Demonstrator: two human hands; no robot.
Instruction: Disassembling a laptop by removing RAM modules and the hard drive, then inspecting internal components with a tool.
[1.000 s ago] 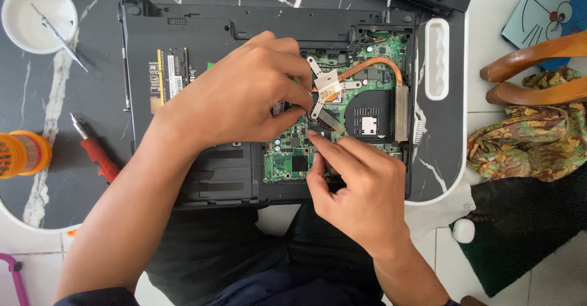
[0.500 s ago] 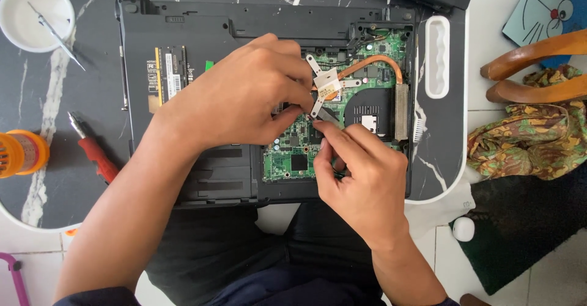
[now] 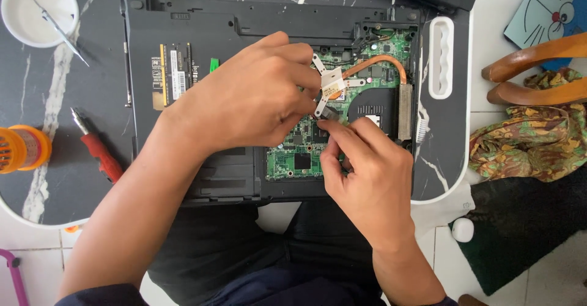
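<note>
An opened black laptop base (image 3: 244, 25) lies on a marble-patterned lap table (image 3: 443, 135), its green motherboard (image 3: 299, 159) exposed. A silver heatsink bracket (image 3: 333, 80) with a copper heat pipe (image 3: 382, 61) sits beside the black fan (image 3: 379, 104). My left hand (image 3: 244, 98) arches over the board, and its fingertips grip the left side of the bracket. My right hand (image 3: 373, 171) comes up from below and pinches a small dark part (image 3: 328, 111) at the bracket's lower arm. What that part is cannot be made out.
Memory modules (image 3: 174, 77) show at the laptop's left. A white dish (image 3: 36, 9) holding tweezers (image 3: 61, 28), a red-handled screwdriver (image 3: 98, 150) and an orange container (image 3: 21, 148) lie on the left. At the right are patterned cloth (image 3: 526, 141) and a curved wooden piece (image 3: 532, 67).
My right hand's fingertips have moved up a little and closed in at the bracket's lower arm. My left hand has stayed over the board.
</note>
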